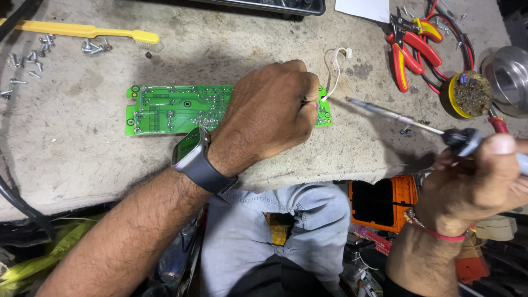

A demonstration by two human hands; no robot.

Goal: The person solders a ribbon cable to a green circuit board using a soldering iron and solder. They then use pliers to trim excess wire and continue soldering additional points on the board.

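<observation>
I am pinning the flat green circuit board (176, 107) to the worn grey bench (71, 159) with my clenched left hand (272, 110), gripping something small at its right end. My right hand (476, 184) is grasping the black-handled soldering iron (410, 122). Its tip could slip and scorch the thin white wire (331, 71). A white paper sheet (363, 9) is lying at the top edge.

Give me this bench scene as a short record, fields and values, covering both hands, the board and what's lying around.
Left hand: rests on the green circuit board, fingers pinched at its right end by the white wire
Right hand: holds a soldering iron, tip aimed at the board's right end, not quite touching
Board: flat on the worn workbench, solder side up
Top left: yellow brush, loose screws
Top right: red-handled pliers, round yellow tin, metal cup
Left wrist: smartwatch
</observation>
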